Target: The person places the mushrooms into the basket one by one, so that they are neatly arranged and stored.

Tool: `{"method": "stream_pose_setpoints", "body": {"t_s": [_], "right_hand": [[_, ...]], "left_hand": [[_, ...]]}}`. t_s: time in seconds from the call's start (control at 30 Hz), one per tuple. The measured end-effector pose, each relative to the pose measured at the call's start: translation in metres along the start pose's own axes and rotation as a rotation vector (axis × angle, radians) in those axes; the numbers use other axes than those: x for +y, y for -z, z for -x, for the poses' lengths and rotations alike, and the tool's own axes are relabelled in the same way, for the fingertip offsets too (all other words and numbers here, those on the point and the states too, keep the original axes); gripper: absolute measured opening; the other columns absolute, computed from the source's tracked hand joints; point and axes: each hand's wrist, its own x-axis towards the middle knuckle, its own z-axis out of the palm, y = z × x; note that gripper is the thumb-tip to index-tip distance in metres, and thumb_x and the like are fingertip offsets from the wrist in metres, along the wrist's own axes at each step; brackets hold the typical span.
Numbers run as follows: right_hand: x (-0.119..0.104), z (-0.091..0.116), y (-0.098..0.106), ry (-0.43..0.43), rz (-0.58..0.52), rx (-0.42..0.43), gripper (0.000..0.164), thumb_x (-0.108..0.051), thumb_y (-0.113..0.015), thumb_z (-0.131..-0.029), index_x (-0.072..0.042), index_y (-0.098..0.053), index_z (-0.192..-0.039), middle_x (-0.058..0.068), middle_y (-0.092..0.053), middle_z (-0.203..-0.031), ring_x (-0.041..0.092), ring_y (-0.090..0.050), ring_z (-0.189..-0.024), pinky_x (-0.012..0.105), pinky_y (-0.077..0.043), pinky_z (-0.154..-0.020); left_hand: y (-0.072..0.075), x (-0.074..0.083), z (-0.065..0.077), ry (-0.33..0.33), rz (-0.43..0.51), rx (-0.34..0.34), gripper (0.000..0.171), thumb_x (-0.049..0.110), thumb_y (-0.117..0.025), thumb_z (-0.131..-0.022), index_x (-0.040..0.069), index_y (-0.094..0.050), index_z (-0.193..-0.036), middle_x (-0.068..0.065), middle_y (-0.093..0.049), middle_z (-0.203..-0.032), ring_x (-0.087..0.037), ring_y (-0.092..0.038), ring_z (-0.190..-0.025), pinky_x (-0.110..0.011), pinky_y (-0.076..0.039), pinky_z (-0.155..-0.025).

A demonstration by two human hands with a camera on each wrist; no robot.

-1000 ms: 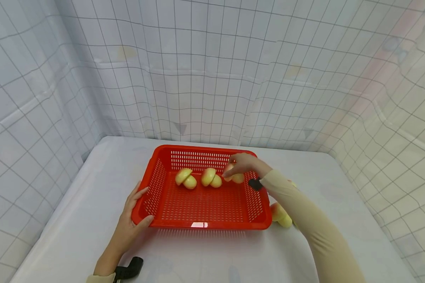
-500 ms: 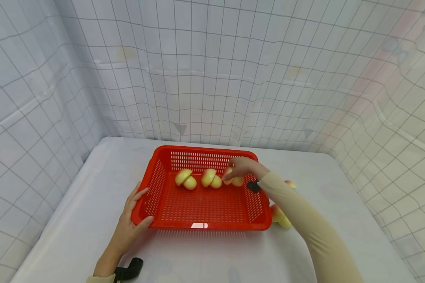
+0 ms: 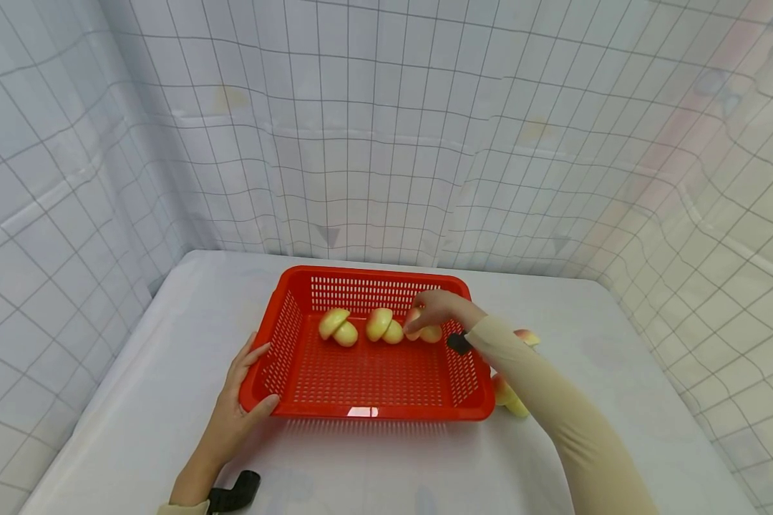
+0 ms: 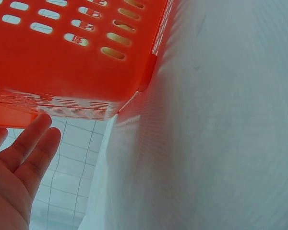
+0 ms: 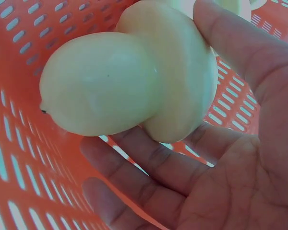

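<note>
Inside the red plastic basket (image 3: 367,413), my right hand (image 3: 441,307) holds a yellow, red-tinted model mushroom (image 5: 101,86) at the right end of a row. In the right wrist view the thumb presses on its cap and the fingers curve underneath; the rounded stem points left. Two similar mushrooms lie to the left in the row, a middle mushroom (image 3: 378,324) and a left mushroom (image 3: 345,334). My left hand (image 3: 232,408) rests against the basket's front left corner, its thumb on the front rim. Fairly straight fingers of it show in the left wrist view.
Right of the basket, partly behind my right sleeve (image 3: 554,400), lie a near mushroom (image 3: 517,407) and a farther mushroom (image 3: 527,336) on the white-covered table (image 3: 354,465). A white grid-patterned curtain (image 3: 386,143) surrounds the table on the back and sides.
My right hand has come slightly down and toward me with the mushroom inside the basket. The left hand and basket stay practically in place.
</note>
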Motion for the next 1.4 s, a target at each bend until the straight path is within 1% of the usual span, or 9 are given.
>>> {"method": "stream_pose_setpoints", "body": {"t_s": [0.17,0.3,0.57,0.8,0.97,1.07,1.2,1.4], "right_hand": [[-0.0003,0.0000,-0.0013,0.005,0.013,0.002,0.046,-0.033,-0.074,-0.080,-0.005,-0.062,-0.115,0.005,-0.061,-0.107,0.022,-0.053,-0.099,0.037,-0.042,-0.092],[0.0000,-0.0003,-0.0021,-0.008,0.003,0.007,0.046,-0.033,-0.074,-0.081,-0.005,-0.062,-0.114,0.005,-0.061,-0.107,0.022,-0.053,-0.099,0.037,-0.042,-0.092],[0.0010,-0.0021,-0.0039,-0.011,0.004,0.012,0.048,-0.034,-0.074,-0.080,-0.005,-0.061,-0.116,0.006,-0.060,-0.109,0.023,-0.053,-0.101,0.037,-0.042,-0.092],[0.0021,-0.0028,-0.0051,-0.018,-0.016,0.013,0.050,-0.034,-0.074,-0.080,-0.005,-0.060,-0.118,0.007,-0.060,-0.111,0.023,-0.052,-0.102,0.037,-0.042,-0.093],[0.0033,-0.0035,-0.0053,-0.026,-0.018,0.017,0.054,-0.035,-0.075,-0.080,-0.005,-0.059,-0.123,0.008,-0.059,-0.116,0.023,-0.052,-0.105,0.037,-0.041,-0.094],[0.0032,-0.0035,-0.0049,-0.027,-0.015,0.020,0.056,-0.035,-0.075,-0.080,-0.004,-0.059,-0.124,0.009,-0.059,-0.118,0.023,-0.052,-0.106,0.037,-0.041,-0.095],[0.0031,-0.0028,-0.0044,-0.025,-0.010,0.021,0.056,-0.034,-0.075,-0.080,-0.004,-0.058,-0.124,0.009,-0.058,-0.119,0.024,-0.052,-0.107,0.037,-0.041,-0.095],[0.0032,-0.0030,-0.0038,-0.022,-0.005,0.021,0.055,-0.034,-0.075,-0.079,-0.003,-0.060,-0.121,0.009,-0.060,-0.116,0.024,-0.053,-0.104,0.037,-0.043,-0.093]], "left_hand": [[-0.0003,0.0002,0.0007,0.006,0.008,-0.001,0.068,0.002,-0.063,-0.083,0.013,-0.036,-0.145,0.008,-0.009,-0.157,-0.013,-0.017,-0.137,-0.015,-0.036,-0.092],[-0.0005,0.0000,0.0005,0.007,0.012,-0.001,0.068,0.003,-0.063,-0.083,0.014,-0.036,-0.145,0.009,-0.009,-0.156,-0.013,-0.017,-0.137,-0.014,-0.036,-0.092],[-0.0002,-0.0029,-0.0007,-0.023,0.013,-0.009,0.068,0.001,-0.063,-0.083,0.012,-0.035,-0.145,0.005,-0.009,-0.157,-0.013,-0.017,-0.138,-0.013,-0.034,-0.094],[-0.0003,-0.0019,-0.0011,-0.008,0.014,-0.006,0.068,0.003,-0.063,-0.083,0.012,-0.035,-0.145,0.006,-0.009,-0.157,-0.014,-0.018,-0.137,-0.015,-0.036,-0.093],[-0.0006,-0.0021,-0.0013,0.005,0.026,-0.003,0.069,0.003,-0.063,-0.083,0.013,-0.035,-0.145,0.005,-0.009,-0.157,-0.014,-0.020,-0.136,-0.016,-0.038,-0.091],[-0.0003,-0.0028,-0.0015,0.003,0.022,-0.005,0.069,0.003,-0.062,-0.083,0.012,-0.034,-0.145,0.003,-0.009,-0.157,-0.014,-0.021,-0.135,-0.016,-0.039,-0.090],[-0.0005,-0.0021,-0.0016,0.005,0.029,-0.006,0.069,0.003,-0.062,-0.083,0.013,-0.035,-0.145,0.005,-0.009,-0.157,-0.015,-0.021,-0.135,-0.017,-0.040,-0.090],[-0.0006,-0.0010,-0.0012,0.018,0.033,0.001,0.068,0.003,-0.063,-0.083,0.013,-0.036,-0.145,0.008,-0.009,-0.156,-0.015,-0.021,-0.136,-0.017,-0.040,-0.090]]}}
